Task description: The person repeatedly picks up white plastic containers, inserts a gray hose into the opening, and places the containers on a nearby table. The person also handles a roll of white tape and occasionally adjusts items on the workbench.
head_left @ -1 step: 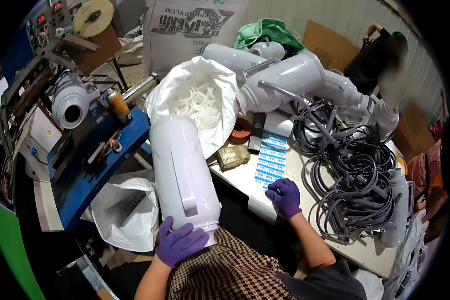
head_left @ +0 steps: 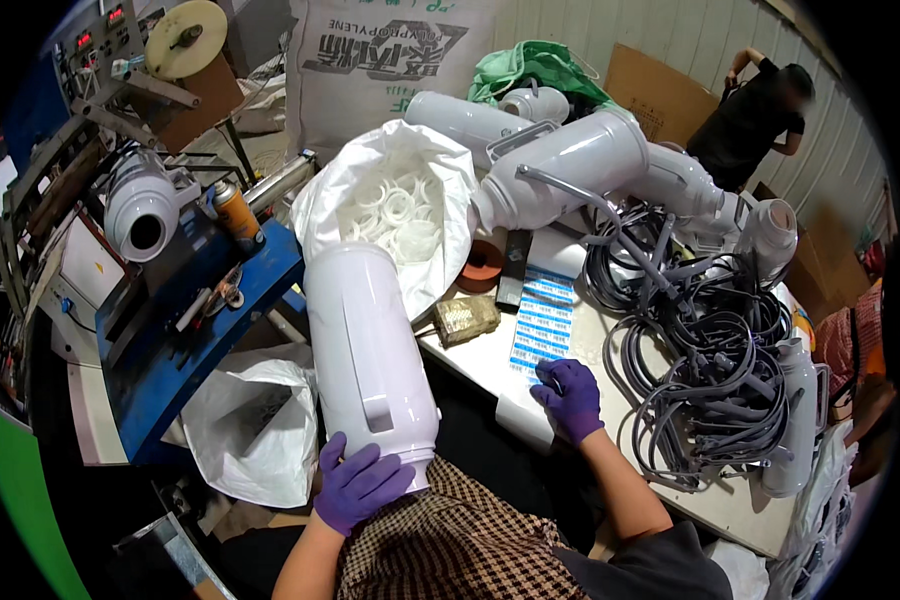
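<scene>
A large glossy white jug-shaped plastic body (head_left: 370, 340), with a long side handle, lies tilted across my lap. Its narrower neck end points toward me. My left hand (head_left: 362, 483), in a purple glove, grips it there, thumb on one side and fingers laid over the neck. At the table's front edge, my right hand (head_left: 570, 398), gloved the same, has its fingers curled together at the lower end of a sheet of blue-and-white stickers (head_left: 543, 318). What its fingertips pinch is hidden. White backing paper (head_left: 525, 418) hangs over the edge below that hand.
Behind the jug body stands a white sack (head_left: 440, 165) of white rings. A taped block (head_left: 467, 319) and brown tape roll (head_left: 481, 265) sit beside the sheet. Grey straps (head_left: 710, 370) pile at right, near more jug bodies (head_left: 570, 165). A blue bench (head_left: 210, 325) stands left.
The far end of the jug body has shifted slightly down and right. My right hand's fingers have shifted slightly at the sticker sheet. A person in the background has turned and lowered an arm.
</scene>
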`<state>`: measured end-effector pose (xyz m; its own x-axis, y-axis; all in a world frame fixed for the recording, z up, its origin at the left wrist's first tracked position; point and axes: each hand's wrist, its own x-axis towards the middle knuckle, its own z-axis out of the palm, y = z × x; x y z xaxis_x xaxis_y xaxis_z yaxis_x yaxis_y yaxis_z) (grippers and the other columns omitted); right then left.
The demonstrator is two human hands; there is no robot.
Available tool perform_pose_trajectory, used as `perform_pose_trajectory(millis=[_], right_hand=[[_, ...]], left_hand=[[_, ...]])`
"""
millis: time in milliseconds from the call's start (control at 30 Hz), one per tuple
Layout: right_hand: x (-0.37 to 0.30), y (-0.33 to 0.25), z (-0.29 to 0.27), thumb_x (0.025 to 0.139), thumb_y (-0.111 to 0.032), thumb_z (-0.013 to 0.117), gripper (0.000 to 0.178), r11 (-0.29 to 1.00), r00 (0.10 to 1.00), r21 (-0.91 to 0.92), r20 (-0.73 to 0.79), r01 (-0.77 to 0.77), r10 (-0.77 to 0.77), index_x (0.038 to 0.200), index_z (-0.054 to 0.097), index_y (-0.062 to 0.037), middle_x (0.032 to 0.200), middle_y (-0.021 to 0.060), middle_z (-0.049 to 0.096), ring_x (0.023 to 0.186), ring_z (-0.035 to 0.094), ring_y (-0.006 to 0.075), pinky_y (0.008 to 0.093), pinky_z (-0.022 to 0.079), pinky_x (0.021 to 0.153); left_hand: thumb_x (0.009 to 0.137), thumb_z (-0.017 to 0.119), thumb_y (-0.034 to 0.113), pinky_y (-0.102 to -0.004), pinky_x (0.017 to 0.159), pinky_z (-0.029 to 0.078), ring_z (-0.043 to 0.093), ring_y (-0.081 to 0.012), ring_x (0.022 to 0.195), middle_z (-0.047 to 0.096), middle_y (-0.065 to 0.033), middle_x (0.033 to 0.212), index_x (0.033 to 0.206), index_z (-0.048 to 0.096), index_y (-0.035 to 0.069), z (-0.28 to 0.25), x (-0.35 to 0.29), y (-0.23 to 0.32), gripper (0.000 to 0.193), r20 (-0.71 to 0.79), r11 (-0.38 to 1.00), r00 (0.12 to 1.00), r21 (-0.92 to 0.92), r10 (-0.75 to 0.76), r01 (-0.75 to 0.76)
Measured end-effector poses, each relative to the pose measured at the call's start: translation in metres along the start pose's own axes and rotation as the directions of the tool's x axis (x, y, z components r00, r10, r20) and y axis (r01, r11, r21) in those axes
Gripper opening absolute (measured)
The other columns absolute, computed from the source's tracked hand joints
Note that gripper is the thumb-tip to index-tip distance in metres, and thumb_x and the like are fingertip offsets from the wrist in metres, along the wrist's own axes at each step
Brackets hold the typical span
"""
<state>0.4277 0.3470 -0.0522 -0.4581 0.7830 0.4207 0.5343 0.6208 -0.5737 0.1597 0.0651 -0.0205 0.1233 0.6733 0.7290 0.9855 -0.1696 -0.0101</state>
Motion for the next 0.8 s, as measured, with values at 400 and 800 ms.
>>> perform_pose_trajectory(millis=[400, 800], right_hand=[[-0.004, 0.024, -0.002, 0.077, -0.018, 0.083, 0.015, 0.981, 0.984, 0.088, 0.015, 0.173, -0.175, 0.089, 0.076, -0.0111, 0.091, 0.0071, 0.074, 0.088, 0.069, 0.0287, 0.0408, 0.055, 0.080], [0.175, -0.150, 0.050, 0.094, -0.016, 0.067, 0.015, 0.788, 0.879, 0.525, 0.145, 0.321, -0.455, 0.095, 0.073, -0.0021, 0.084, 0.0090, 0.066, 0.083, 0.058, 0.0237, 0.0358, 0.047, 0.078]], left_hand=[[0.073, 0.080, 0.024, -0.0564, 0.110, 0.036, 0.058, -0.0213, 0.104, 0.059, 0.0064, 0.102, 0.095, 0.067, 0.033, 0.023, -0.038, -0.005, 0.027, -0.022, 1.000, 1.000, -0.029, 0.006, -0.006], [0.089, 0.071, 0.032, -0.0449, 0.122, 0.027, 0.050, -0.0098, 0.134, 0.058, 0.0148, 0.140, 0.129, 0.063, 0.041, 0.031, -0.066, -0.011, 0.042, 0.125, 0.997, 0.989, 0.010, 0.074, -0.076]])
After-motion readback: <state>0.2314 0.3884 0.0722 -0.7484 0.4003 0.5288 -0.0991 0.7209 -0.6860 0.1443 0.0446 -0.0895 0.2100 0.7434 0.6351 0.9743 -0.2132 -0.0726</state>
